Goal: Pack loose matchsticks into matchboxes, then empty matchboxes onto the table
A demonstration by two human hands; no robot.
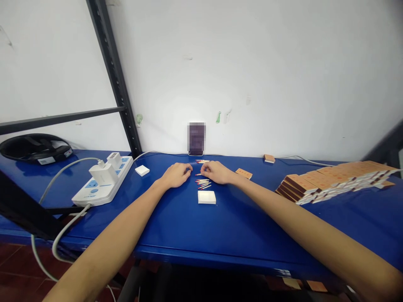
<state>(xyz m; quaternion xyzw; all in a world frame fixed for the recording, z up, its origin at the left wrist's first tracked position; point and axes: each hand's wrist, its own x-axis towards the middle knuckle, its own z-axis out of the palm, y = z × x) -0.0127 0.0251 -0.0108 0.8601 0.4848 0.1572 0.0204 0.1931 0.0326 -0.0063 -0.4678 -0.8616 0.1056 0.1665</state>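
Observation:
My right hand [217,172] is closed in a pinch on a match [198,174], whose red end points left from the fingertips. Just to the left, my left hand [179,174] rests on the blue table with curled fingers, and nothing shows in them. Below the hands lies a small pile of matches [204,183] with red heads. A few more matches [202,161] lie beyond the hands. Nearest the front is a white matchbox tray [207,197]. An orange matchbox sleeve [244,173] lies partly behind my right wrist.
Many orange matchboxes [327,180] are stacked at the right, with a single matchbox [269,158] by the wall. At the left are a small white tray [142,170], a power strip [103,184] with cables, and a black headset [36,149]. A blurred-screen device [196,139] leans on the wall.

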